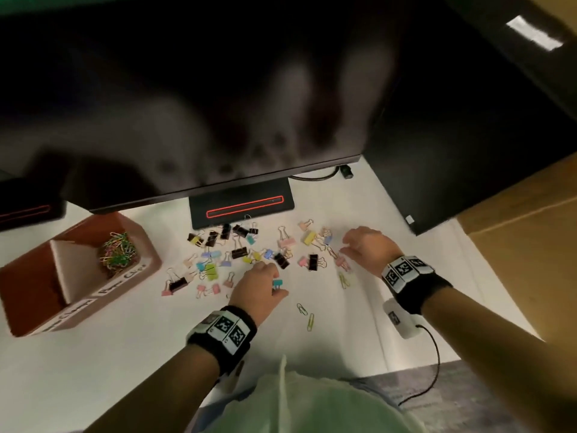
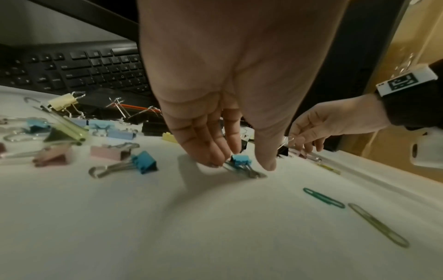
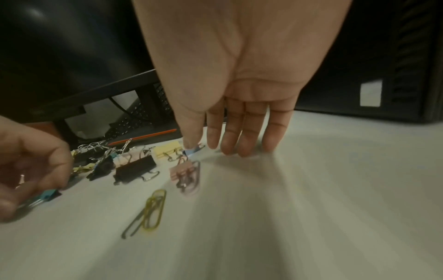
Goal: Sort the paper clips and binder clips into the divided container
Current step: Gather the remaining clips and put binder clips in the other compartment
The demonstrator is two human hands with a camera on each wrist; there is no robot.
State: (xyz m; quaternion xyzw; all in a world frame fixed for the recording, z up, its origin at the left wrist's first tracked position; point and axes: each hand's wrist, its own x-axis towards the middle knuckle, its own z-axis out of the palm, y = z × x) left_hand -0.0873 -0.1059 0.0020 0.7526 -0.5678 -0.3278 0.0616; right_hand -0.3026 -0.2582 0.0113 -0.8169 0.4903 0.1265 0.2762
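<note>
Pinched between thumb and fingers of the left hand [image 1: 260, 284], a teal binder clip [image 1: 277, 283] sits low on the white desk [image 1: 125, 354]. Right hand [image 1: 363, 245] hangs with fingers straight and relaxed, holding nothing, fingertips at the right edge of the scattered binder clips [image 1: 240, 253]. Loose paper clips [image 1: 306, 314] lie between the hands. Divided container [image 1: 18, 295] stands left, its far compartment holding coloured paper clips.

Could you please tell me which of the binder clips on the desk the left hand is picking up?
The small teal binder clip, nearest the person, apart from the pile: the left hand closes around its wire handles.
</note>
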